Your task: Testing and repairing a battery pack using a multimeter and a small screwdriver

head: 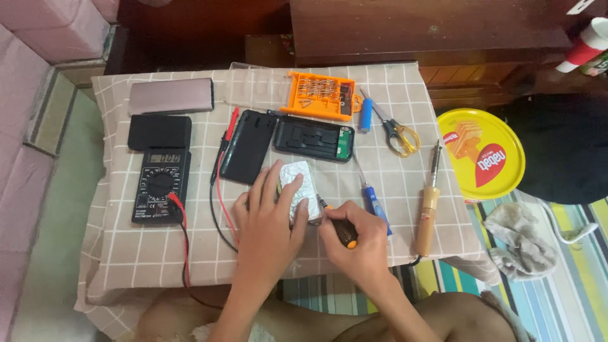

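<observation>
Gripping a small screwdriver, our right hand sets its tip against the silver battery pack lying on the cloth-covered table. Our left hand lies flat, fingers spread, on that pack. We note a multimeter to the left and a soldering iron to the right.

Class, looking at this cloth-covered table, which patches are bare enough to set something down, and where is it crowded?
Bare cloth lies along the near edge below the multimeter, and at the right edge beyond the soldering iron. It is crowded mid-table: left hand on the silver battery pack, right hand gripping a screwdriver.
</observation>
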